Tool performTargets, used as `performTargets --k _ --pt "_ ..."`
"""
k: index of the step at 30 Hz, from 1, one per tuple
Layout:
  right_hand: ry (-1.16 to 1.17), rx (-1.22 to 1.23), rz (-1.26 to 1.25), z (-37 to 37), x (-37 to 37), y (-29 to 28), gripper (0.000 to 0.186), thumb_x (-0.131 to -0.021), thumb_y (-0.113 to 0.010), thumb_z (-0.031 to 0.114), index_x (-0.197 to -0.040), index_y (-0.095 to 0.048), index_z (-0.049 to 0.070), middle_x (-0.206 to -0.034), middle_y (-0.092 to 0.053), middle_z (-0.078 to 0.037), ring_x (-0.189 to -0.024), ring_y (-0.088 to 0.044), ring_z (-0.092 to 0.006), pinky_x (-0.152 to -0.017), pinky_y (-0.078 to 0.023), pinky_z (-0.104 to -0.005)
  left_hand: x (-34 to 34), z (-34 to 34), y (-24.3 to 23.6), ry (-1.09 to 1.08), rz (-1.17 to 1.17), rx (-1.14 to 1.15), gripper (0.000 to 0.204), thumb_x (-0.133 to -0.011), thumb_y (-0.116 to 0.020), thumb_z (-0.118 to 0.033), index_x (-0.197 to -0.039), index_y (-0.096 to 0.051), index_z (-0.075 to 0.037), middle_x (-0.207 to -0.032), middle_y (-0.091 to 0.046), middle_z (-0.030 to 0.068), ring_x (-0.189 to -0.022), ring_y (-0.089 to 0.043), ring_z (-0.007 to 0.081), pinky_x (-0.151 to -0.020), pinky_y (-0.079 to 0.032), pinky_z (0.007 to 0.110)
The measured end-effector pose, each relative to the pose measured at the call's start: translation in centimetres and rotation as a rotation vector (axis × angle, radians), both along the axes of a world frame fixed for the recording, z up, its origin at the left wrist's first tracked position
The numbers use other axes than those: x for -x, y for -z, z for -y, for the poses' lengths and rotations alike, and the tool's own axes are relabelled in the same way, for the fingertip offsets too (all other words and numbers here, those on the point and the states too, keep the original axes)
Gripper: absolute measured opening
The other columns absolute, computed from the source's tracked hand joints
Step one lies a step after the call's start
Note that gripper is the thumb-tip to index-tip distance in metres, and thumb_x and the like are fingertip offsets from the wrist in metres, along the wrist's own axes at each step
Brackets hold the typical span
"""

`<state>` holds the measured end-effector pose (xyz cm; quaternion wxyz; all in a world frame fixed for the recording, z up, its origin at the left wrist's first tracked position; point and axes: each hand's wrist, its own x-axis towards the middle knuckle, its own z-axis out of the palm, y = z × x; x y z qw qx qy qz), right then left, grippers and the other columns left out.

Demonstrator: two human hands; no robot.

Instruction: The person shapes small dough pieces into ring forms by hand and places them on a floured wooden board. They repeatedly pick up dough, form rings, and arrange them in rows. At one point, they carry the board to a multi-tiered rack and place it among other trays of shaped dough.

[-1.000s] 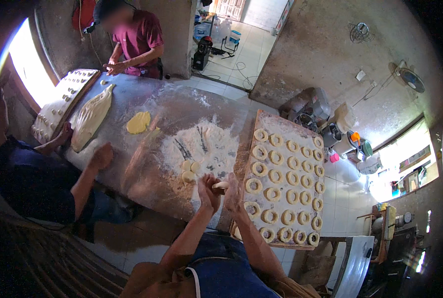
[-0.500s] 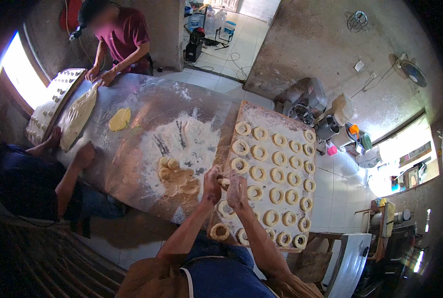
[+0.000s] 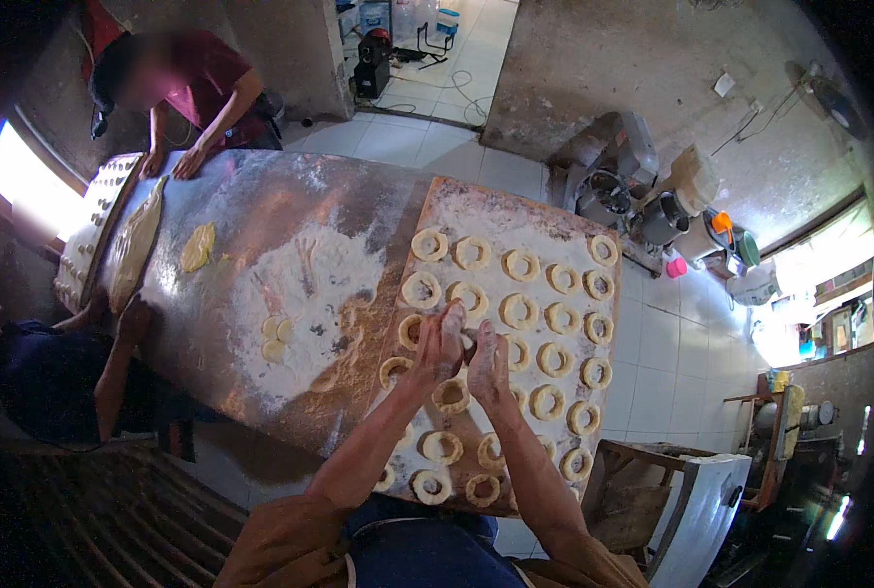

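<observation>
My left hand [image 3: 441, 348] and my right hand [image 3: 489, 365] are side by side over a floured board [image 3: 468, 199]. Both are closed around a small piece of dough [image 3: 469, 340], mostly hidden by the fingers. Pale dough rings [image 3: 472, 240] lie in rows on the board, around and beneath my hands. My forearms cover some of the nearer rings. To the left, several small dough balls [image 3: 278, 335] sit together on the metal table [image 3: 265, 181], on a patch of white flour [image 3: 353, 269].
At the table's far left are a long dough sheet [image 3: 135, 250], a yellow lump [image 3: 198, 247] and a white tray [image 3: 92, 235] of small pieces. Two people [image 3: 197, 108] work there. Pots [image 3: 664, 220] and a mixer [image 3: 633, 147] stand beyond the board; a white cabinet door [image 3: 701, 519] stands at lower right.
The view has shifted left-to-right over the board. My hands are now over the rings, further in from the board's left edge. Fewer dough balls show on the flour. Both co-workers have shifted their arms.
</observation>
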<state>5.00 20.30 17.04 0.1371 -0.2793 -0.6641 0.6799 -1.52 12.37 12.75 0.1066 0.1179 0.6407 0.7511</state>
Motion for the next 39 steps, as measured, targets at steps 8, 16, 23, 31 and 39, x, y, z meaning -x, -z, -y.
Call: performTargets --k 8,16,23,31,39 --pt "-0.025 -0.168 -0.172 -8.0 1.3 1.7 0.058 -0.097 -0.039 0.042 -0.064 -0.052 -0.005 -0.052 -0.042 -0.004 -0.052 -0.038 -0.0137 -0.049 -0.032 -0.0366 0.9 -6.0 -4.1 0.112 -0.042 0.202 0.032 -0.095 -0.048 -0.037 -0.102 -0.057 -0.007 -0.082 -0.059 0.0059 -0.074 -0.059 0.0223 -0.066 -0.050 0.037" --pt "0.136 0.009 -0.281 -14.6 2.4 1.5 0.057 -0.098 -0.040 0.041 -0.062 -0.050 -0.002 -0.053 -0.040 -0.003 -0.054 -0.032 -0.0130 -0.050 -0.030 -0.0341 2.9 -14.4 -4.4 0.234 0.138 0.277 0.032 -0.094 -0.045 -0.037 -0.083 -0.056 -0.009 -0.068 -0.054 0.0050 -0.062 -0.056 0.0215 -0.059 -0.045 0.037" --pt "0.158 -0.469 -0.037 -20.2 3.9 1.5 0.059 -0.099 -0.036 0.046 -0.073 -0.058 -0.002 -0.065 -0.056 -0.004 -0.061 -0.046 -0.0104 -0.056 -0.038 -0.0289 5.6 -21.3 -1.5 0.234 0.320 -0.316 0.028 -0.094 -0.043 -0.032 -0.077 -0.050 -0.011 -0.068 -0.048 0.0002 -0.065 -0.050 0.0135 -0.060 -0.041 0.031" --pt "-0.129 -0.569 -0.144 -27.4 6.8 -4.8 0.029 -0.082 -0.069 0.023 -0.088 -0.056 -0.003 -0.082 -0.061 -0.015 -0.076 -0.059 -0.0204 -0.073 -0.048 -0.0386 11.2 -27.1 -2.1 -0.001 0.012 -0.110 0.025 -0.092 -0.050 -0.031 -0.083 -0.050 -0.008 -0.064 -0.043 0.0000 -0.064 -0.051 0.0147 -0.056 -0.044 0.032" --pt "0.000 -1.014 0.184 -28.4 3.2 1.8 0.068 -0.073 -0.078 0.022 -0.128 -0.045 -0.001 -0.097 -0.060 -0.019 -0.090 -0.060 -0.0358 -0.080 -0.047 -0.0440 14.3 -26.9 2.0 0.079 -0.496 0.830 0.038 -0.080 -0.068 -0.030 -0.103 -0.063 -0.001 -0.093 -0.065 0.0210 -0.091 -0.062 0.0376 -0.080 -0.048 0.046"
